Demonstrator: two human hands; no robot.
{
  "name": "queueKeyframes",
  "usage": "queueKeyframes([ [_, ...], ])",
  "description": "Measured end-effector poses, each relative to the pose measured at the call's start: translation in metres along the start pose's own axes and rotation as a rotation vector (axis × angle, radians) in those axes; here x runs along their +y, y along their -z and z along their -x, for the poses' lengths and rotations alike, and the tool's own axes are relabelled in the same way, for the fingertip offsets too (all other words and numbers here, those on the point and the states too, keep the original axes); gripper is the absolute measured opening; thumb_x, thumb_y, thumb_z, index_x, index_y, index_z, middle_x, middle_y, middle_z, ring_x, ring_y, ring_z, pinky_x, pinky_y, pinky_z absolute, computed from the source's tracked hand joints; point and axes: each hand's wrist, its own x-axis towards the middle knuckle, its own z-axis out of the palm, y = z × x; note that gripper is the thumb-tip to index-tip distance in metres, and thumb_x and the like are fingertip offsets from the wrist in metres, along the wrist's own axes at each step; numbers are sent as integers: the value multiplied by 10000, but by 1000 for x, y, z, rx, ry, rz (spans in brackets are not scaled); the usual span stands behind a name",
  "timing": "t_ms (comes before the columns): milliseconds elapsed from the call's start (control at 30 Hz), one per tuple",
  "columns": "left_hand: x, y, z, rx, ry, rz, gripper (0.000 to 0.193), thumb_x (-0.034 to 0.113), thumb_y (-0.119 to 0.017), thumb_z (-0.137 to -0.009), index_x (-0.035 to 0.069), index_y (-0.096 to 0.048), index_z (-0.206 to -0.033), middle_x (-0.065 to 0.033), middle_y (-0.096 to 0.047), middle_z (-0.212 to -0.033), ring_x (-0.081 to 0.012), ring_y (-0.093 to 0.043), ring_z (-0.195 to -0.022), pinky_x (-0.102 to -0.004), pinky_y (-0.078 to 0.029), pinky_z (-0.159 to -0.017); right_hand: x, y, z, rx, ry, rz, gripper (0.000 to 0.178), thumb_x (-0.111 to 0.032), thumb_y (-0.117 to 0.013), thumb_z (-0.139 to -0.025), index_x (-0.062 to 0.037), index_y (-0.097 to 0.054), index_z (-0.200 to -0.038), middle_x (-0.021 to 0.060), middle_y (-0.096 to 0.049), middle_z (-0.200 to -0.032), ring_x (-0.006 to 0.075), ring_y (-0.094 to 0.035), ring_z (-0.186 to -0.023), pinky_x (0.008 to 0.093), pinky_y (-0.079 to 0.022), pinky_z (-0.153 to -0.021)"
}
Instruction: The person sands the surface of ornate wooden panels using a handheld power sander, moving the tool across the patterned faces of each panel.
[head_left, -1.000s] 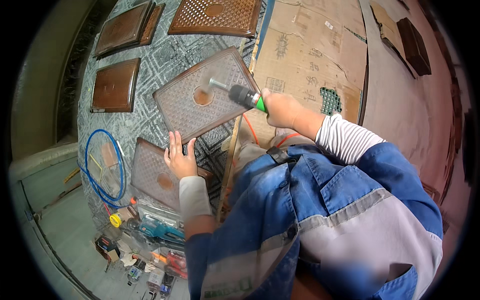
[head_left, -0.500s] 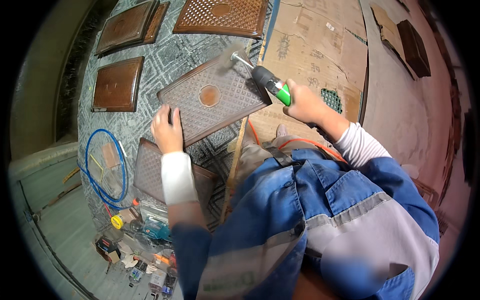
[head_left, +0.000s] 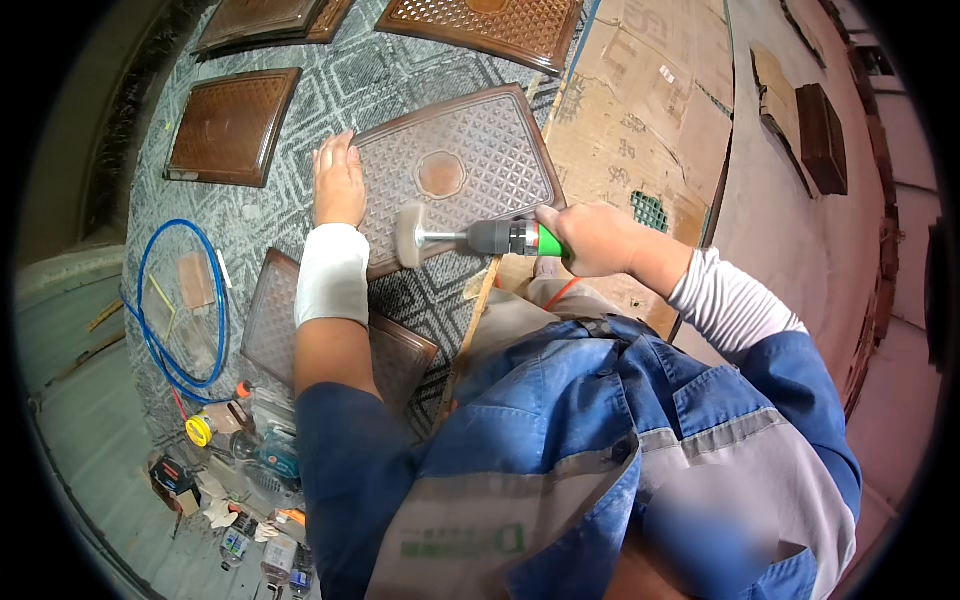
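Observation:
A brown wooden panel [head_left: 500, 135] with a raised diamond pattern and a round medallion lies before me, its surface dusty. My left hand [head_left: 340, 182] rests flat on its left end, fingers stretched out and close together. My right hand [head_left: 600, 240] is wrapped round a black and green power drill [head_left: 492, 237]. From the drill's chuck a metal shaft runs left to a pale round buffing wheel [head_left: 408, 236]. That wheel stands over the panel's near left part; whether it touches the wood I cannot tell.
Under my left forearm lies another patterned panel [head_left: 268, 320]. Several brown panels, one glossy [head_left: 490, 25], lie on the grey patterned carpet [head_left: 250, 210] beyond. Blue hose [head_left: 150, 345] coils at left, near bottles and tools. Cardboard [head_left: 650, 110] covers the right side.
The drill has swung from the panel's far right corner to its near left part. Its wheel, blurred before, shows clearly now. My left hand has moved farther along the panel's left end.

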Motion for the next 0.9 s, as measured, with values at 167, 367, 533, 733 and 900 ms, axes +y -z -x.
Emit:
queueKeyframes([
  [167,16,8,3,20,46,-35,389,289,-462,-1059,50,-570,-1346,-160,-576,-1363,-364,-483,-1325,-457,-320,-1178,18,14,-50,200,-61,-10,384,-59,-647,-752,-6,-534,-1115,244,-692,-892,441,-683,-902,498,-540,-777],
  [367,37,18,15,68,150,-224,589,536,-632,-934,58,-612,-1278,-142,-616,-1287,-336,-542,-1243,-453,-387,-1102,15,36,-35,297,-81,-168,385,-96,-686,-749,5,-538,-1090,273,-682,-924,461,-662,-953,500,-527,-826],
  [533,38,13,54,242,307,-438,587,570,-648,-915,68,-640,-1219,-129,-642,-1199,-317,-591,-1152,-457,-422,-1031,33,29,14,298,-361,-527,444,-75,-702,-741,-2,-504,-1131,170,-586,-750,274,-674,-745,388,-534,-671],
  [733,68,4,91,354,569,-639,597,570,-611,-947,21,-617,-1180,-133,-627,-1069,-318,-610,-1051,-443,-461,-937,50,9,62,295,-396,-704,478,-135,-742,-711,38,-523,-1099,215,-652,-820,391,-657,-761,443,-512,-718],
  [900,103,8,114,165,578,-707,717,633,-616,-917,-13,-566,-1225,-119,-589,-983,-343,-608,-933,-461,-480,-880,45,-7,59,323,-282,-615,498,-147,-765,-712,25,-526,-1113,147,-591,-774,285,-643,-761,398,-505,-724],
])
